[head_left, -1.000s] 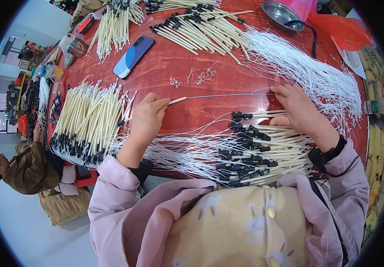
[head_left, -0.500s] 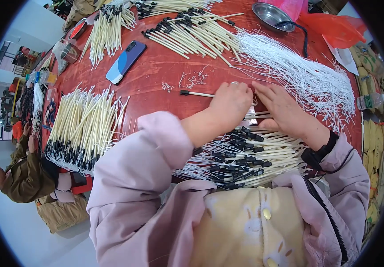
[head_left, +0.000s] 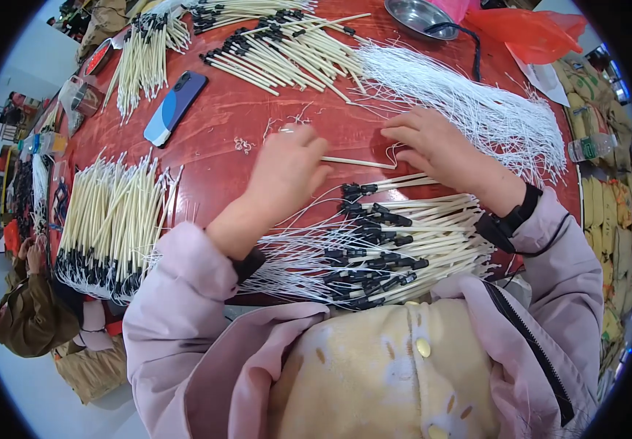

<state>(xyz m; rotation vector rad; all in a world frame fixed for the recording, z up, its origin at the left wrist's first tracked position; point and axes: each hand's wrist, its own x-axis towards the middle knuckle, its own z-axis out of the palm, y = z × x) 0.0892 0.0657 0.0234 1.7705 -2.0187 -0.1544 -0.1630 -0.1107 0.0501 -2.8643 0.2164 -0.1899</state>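
A cream-coloured rod (head_left: pixel 360 162) lies nearly level above the red table, its left end inside my left hand (head_left: pixel 290 167). That hand is smeared by motion, its fingers closed around the black-tipped end, which is hidden. From the rod's right end a thin white cord (head_left: pixel 390 151) curls up between the thumb and fingers of my right hand (head_left: pixel 436 146), which pinches it loosely. Just below my hands is a pile of similar rods with black connectors (head_left: pixel 374 245), their white cords trailing left under my left forearm.
More rods lie in bundles at the left (head_left: pixel 114 219) and far side (head_left: pixel 286 55). A hank of white cords (head_left: pixel 469 106) spreads at the right. A phone (head_left: pixel 175 108), cord scraps (head_left: pixel 242 145), a metal bowl (head_left: pixel 422 16) and a red bag (head_left: pixel 528 33) are around. Another person (head_left: pixel 34 314) sits at the left.
My left hand has moved left and down along the rod, covering its black end. My right hand is now apart from it, and the rod's right end and cord show between them.
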